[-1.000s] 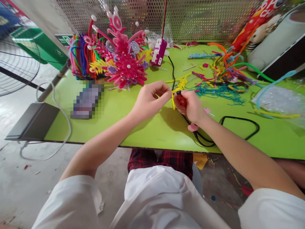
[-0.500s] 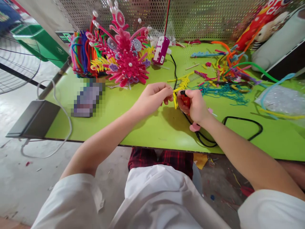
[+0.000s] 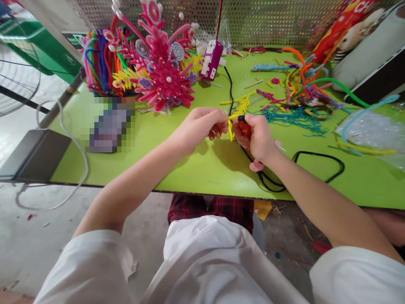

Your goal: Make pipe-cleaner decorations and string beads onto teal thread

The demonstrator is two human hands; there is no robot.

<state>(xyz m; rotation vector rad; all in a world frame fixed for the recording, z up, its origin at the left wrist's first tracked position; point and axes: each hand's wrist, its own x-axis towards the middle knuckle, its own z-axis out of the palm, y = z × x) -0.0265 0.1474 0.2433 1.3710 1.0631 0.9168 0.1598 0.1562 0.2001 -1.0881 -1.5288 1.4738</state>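
My left hand [image 3: 204,126] is closed in a pinch, thumb against forefinger, on a short yellow pipe cleaner piece [image 3: 230,130] that pokes out at the fingertips. Behind it is a feathery yellow pipe cleaner sprig [image 3: 242,105]; whether the two are joined, I cannot tell. Close by on the right, my right hand [image 3: 262,139] is wrapped round a red lighter [image 3: 244,127] with a black top, thumb up at that top. No flame shows. A pink piece [image 3: 256,166] lies beneath the right wrist, beside a black cable [image 3: 319,153].
A pink beaded pipe cleaner flower piece [image 3: 167,80] stands at the back left, near a bundle of coloured pipe cleaners [image 3: 98,63]. A purple and white power socket [image 3: 211,61] is behind my hands. Teal threads [image 3: 294,118] and loose scraps lie right. A pixelated phone-like object [image 3: 109,128] lies left.
The view has shifted slightly, so the table's things sit a little further left and up. Both hands keep their holds, with the lighter tilted much as before.
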